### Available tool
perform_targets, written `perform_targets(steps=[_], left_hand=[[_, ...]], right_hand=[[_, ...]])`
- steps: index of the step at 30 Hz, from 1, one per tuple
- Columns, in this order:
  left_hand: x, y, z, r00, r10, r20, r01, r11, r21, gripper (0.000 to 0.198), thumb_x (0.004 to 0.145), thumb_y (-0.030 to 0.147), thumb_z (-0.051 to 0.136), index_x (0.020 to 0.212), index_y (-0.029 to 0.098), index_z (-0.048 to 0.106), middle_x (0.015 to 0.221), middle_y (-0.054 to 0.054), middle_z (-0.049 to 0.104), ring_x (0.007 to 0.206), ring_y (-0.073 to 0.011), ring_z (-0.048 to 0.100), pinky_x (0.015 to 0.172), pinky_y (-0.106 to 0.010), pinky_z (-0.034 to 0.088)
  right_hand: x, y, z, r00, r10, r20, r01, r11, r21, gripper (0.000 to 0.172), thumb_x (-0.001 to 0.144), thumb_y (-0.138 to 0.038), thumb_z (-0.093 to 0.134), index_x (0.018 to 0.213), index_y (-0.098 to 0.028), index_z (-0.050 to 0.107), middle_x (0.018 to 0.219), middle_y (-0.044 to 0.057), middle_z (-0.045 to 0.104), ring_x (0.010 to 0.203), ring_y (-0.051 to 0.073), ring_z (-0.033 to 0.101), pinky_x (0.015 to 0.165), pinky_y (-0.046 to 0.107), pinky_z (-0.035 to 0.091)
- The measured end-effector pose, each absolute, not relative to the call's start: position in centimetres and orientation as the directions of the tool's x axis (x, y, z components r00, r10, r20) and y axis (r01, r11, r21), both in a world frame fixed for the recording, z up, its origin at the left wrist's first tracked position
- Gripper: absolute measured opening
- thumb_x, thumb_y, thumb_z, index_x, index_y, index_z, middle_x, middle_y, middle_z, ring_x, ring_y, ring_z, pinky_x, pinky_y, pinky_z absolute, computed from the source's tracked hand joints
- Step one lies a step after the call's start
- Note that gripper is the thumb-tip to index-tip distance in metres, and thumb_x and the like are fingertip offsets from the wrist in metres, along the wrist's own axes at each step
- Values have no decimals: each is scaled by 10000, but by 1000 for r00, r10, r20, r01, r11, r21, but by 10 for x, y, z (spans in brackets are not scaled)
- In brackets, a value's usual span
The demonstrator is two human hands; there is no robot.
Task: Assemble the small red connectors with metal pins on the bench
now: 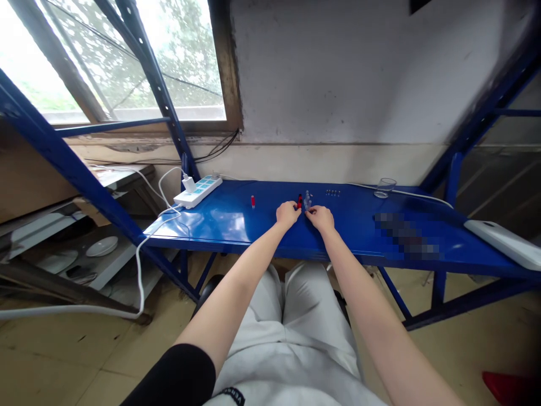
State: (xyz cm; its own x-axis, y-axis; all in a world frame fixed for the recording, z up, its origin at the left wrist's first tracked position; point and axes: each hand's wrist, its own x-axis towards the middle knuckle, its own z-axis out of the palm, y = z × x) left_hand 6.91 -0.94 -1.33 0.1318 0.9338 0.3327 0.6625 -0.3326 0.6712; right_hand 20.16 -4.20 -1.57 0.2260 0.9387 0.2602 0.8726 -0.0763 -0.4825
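Note:
My left hand (288, 213) rests low over the blue tabletop, its fingers closed together. Right by its fingertips is a small red and black piece (300, 201). My right hand (321, 216) faces it with thumb and forefinger pinched, close to a cluster of small clear pieces (307, 197) like little tubes. Whatever lies between the fingers of either hand is too small to make out. Farther left, a small red piece with a pale lower end (253, 201) stands alone. Several tiny metallic pieces (333, 193) lie in a row beyond my right hand.
The blue table (220, 225) meets the wall behind. A white power strip (198, 190) with a plugged-in cable is at its left end. Toward the right are a clear glass (385, 188), a blurred-out dark object (406, 235) and a white device (505, 242). Blue posts frame both sides.

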Motion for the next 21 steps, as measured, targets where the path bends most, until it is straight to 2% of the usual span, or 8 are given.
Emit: perform_targets(steps=[5,12,21], left_hand=[[72,-7,-10,123,954,274,704,-279,653,99,683,275,637,712,184,663,732,-86,647,774,-223,596,702,-297,411],[74,-11,-7,75,962,263,678,-243,694,121,678,307,658,661,188,658,769,-73,668,861,-242,569,901,-399,331],[76,-11,-7,96,960,262,712,-250,657,113,678,289,652,625,190,642,764,-71,660,867,-251,558,938,-449,277]], right_hand=[[202,-41,-17,224,940,256,871,-75,-486,284,768,-361,531,945,-201,685,901,72,690,889,224,619,714,276,448],[203,-39,-18,234,937,260,875,-86,-476,267,767,-358,535,929,-215,691,899,70,694,886,223,622,705,269,448],[203,-39,-19,230,932,281,877,-73,-475,251,773,-364,535,912,-229,695,890,58,697,860,211,626,673,257,445]])
